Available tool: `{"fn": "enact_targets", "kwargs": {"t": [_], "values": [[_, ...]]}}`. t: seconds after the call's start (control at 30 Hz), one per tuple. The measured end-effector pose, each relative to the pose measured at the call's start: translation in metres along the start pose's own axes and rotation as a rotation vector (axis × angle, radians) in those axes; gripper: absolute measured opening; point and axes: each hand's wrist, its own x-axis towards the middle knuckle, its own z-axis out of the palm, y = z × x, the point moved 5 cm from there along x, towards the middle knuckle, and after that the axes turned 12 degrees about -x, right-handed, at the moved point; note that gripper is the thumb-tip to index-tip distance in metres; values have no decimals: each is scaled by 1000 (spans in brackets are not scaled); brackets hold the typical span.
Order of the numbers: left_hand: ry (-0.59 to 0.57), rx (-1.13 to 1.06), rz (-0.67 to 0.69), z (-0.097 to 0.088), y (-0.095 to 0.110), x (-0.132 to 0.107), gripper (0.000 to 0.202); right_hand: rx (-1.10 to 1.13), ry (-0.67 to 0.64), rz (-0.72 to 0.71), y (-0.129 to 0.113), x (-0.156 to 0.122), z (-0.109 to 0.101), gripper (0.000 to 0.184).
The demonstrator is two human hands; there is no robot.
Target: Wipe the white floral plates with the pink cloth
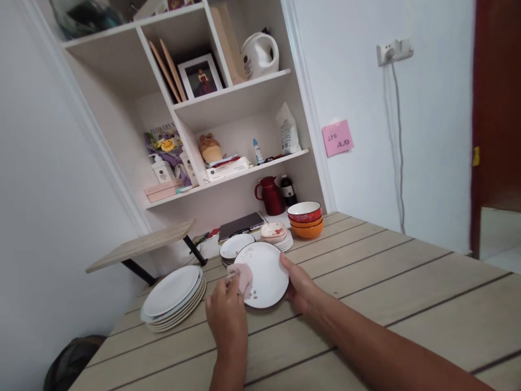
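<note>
A white plate (pixel 266 271) with a dark rim and small printed marks is held up, tilted toward me, above the table. My right hand (pixel 299 282) grips its right edge, thumb on the face and fingers behind. Pressed to the plate's left side is a pale pink cloth (pixel 244 278), pinched in my left hand (pixel 227 307). Just behind stands a stack of similar small plates (pixel 236 245). To the left lies a stack of larger white plates (pixel 173 290).
Small patterned dishes (pixel 273 230) sit on saucers near orange and red bowls (pixel 306 220). Behind them are a red jug (pixel 272 195), a dark bottle (pixel 287 189) and a black folder (pixel 241 225). A low wooden stand (pixel 142 245) rises at the left, under the wall shelves (pixel 240 95).
</note>
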Motion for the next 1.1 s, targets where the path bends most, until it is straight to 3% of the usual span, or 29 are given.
{"fn": "enact_targets", "kwargs": {"t": [0.13, 0.23, 0.37, 0.53, 0.7, 0.77, 0.9, 1.03, 1.1], "values": [[-101, -144, 155, 7, 25, -5, 40, 26, -12, -2, -6, 1, -4, 46], [-156, -216, 191, 11, 35, -7, 44, 21, -50, 7, -2, -2, 1, 48], [-128, -179, 98, 11, 24, -7, 47, -63, -65, 7, 8, -8, 8, 45], [-69, -108, -22, 10, 6, -4, 37, -96, -105, 40, 21, -9, 14, 45], [27, -197, 47, 14, 9, -1, 28, -95, -88, 54, 20, -10, 12, 44], [-3, -271, 77, 17, 11, -1, 33, -99, -87, 35, 19, -9, 12, 44], [-193, -406, 80, 25, 12, -1, 38, -73, -108, 28, 22, -3, 10, 43], [-167, -322, -9, 21, 9, -1, 39, -26, -47, 71, 20, 3, 4, 42], [-182, -317, 32, 20, 13, -3, 41, -31, -4, 69, 16, 4, 0, 42]]}}
